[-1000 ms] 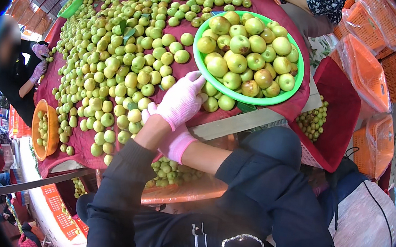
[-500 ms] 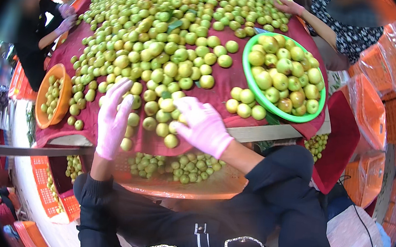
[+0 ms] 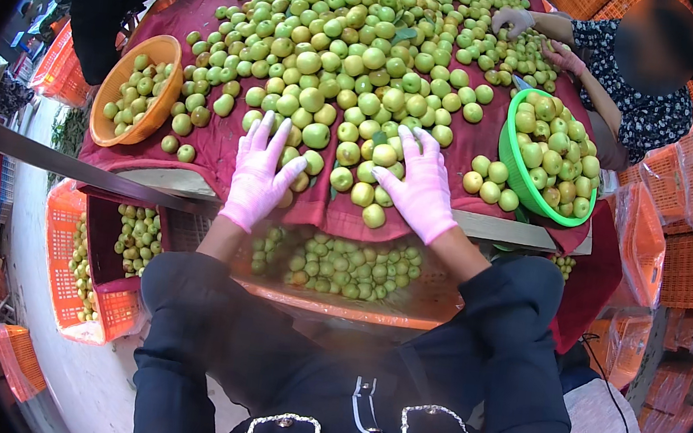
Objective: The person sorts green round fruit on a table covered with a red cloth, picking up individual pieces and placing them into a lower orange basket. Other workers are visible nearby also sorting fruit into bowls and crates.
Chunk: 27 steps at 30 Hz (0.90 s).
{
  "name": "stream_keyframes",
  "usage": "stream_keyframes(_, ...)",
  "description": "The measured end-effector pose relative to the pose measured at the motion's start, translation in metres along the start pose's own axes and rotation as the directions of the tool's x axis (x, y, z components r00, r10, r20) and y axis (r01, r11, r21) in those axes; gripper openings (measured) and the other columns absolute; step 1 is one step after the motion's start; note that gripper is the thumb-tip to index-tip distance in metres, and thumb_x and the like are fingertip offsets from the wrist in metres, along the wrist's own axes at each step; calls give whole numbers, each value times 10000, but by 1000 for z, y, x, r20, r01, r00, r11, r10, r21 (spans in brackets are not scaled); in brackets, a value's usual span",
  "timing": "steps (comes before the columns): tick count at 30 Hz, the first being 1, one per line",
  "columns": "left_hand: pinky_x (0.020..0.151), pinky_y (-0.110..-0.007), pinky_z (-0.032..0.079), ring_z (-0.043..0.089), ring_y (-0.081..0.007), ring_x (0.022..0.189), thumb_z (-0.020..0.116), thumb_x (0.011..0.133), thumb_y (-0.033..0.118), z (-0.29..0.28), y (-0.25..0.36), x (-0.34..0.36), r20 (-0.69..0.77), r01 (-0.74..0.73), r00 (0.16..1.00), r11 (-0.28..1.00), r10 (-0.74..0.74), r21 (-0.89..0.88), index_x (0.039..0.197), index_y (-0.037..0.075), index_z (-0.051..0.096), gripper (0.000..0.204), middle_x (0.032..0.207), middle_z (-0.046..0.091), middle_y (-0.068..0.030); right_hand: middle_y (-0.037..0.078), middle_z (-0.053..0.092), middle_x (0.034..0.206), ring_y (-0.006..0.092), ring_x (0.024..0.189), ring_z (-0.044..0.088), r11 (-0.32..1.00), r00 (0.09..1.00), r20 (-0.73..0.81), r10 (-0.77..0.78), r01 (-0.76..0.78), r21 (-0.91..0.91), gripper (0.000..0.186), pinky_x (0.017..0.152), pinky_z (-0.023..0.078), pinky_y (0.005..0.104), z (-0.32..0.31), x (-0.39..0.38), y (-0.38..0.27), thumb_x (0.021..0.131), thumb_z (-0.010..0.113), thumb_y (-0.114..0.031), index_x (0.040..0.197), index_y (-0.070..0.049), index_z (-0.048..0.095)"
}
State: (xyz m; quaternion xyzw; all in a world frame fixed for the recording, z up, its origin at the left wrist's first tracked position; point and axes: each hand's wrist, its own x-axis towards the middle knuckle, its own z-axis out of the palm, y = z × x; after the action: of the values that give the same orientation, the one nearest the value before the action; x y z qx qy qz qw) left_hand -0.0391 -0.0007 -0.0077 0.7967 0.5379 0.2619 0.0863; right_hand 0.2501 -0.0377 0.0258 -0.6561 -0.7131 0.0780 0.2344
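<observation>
Both of my hands wear pink gloves. My left hand (image 3: pixel 260 168) is open, fingers stretched over the front of a pile of green-yellow round fruit (image 3: pixel 321 60) on a maroon cloth (image 3: pixel 139 159). My right hand (image 3: pixel 414 181) also lies open among the fruit at the cloth's front edge, fingers spread and touching some of them. A green bowl (image 3: pixel 512 154) heaped with fruit stands to the right, and an orange bowl (image 3: pixel 104 129) with fruit to the left.
Co-workers sit at the upper right (image 3: pixel 650 106) and upper left (image 3: pixel 96 17), their gloved hands on the fruit. Below the table edge are orange crates (image 3: pixel 59 261) with fruit. Stacked orange crates (image 3: pixel 691 264) line the right side. A dark bar (image 3: pixel 54 153) crosses at left.
My hands, crossed near the green bowl a second ago, have moved apart to the middle front of the pile. The view has shifted, so the table sits higher and more centred.
</observation>
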Motion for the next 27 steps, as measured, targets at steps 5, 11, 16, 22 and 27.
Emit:
stream_keyframes(5, 1187, -518, 330, 380, -456, 1429, 705, 939, 378, 7, 0, -5, -52, -64, 997, 997, 61, -46, 1483, 54, 509, 663, 1574, 407, -218, 95, 600, 1195, 310, 1164, 577, 992, 1000, -19, 17, -14, 124, 479, 992, 467, 465, 12, 12, -3, 835, 783, -430, 1212, -139, 726)
stream_keyframes(11, 1139, -463, 393, 460, -400, 1352, 713, 960, 331, 22, -5, 4, -277, 38, 954, 961, -117, -275, 1467, 9, 484, 642, 1474, 478, -240, 72, 676, 1059, 321, 1143, 561, 939, 987, 8, 161, -151, -307, 258, 956, 418, 499, 18, 54, -19, 844, 687, -442, 906, -216, 795)
stream_keyframes(16, 1110, -444, 419, 504, -370, 1294, 708, 965, 320, 21, 3, 3, -230, 122, 953, 943, -199, -309, 1406, 0, 522, 576, 1328, 529, -217, 149, 733, 952, 284, 866, 695, 976, 949, -292, 120, -59, 210, 228, 817, 518, 450, 15, 54, 10, 904, 701, -305, 967, -101, 780)
stream_keyframes(22, 1145, -447, 395, 501, -376, 1324, 704, 968, 294, 20, 8, 1, -231, 159, 939, 917, -255, -367, 1414, -14, 521, 573, 1374, 533, -232, 93, 742, 955, 158, 892, 682, 887, 964, 29, 266, -256, 384, 210, 825, 535, 320, -132, -47, 3, 970, 703, -206, 1042, -12, 736)
stream_keyframes(27, 1191, -449, 354, 456, -381, 1414, 670, 986, 297, 21, 8, 4, -197, 124, 961, 936, -196, -330, 1449, -27, 505, 589, 1481, 498, -247, 90, 686, 930, 260, 913, 665, 976, 960, 184, 210, -193, -105, 191, 836, 516, 409, -174, -147, 95, 903, 728, -204, 990, -34, 718)
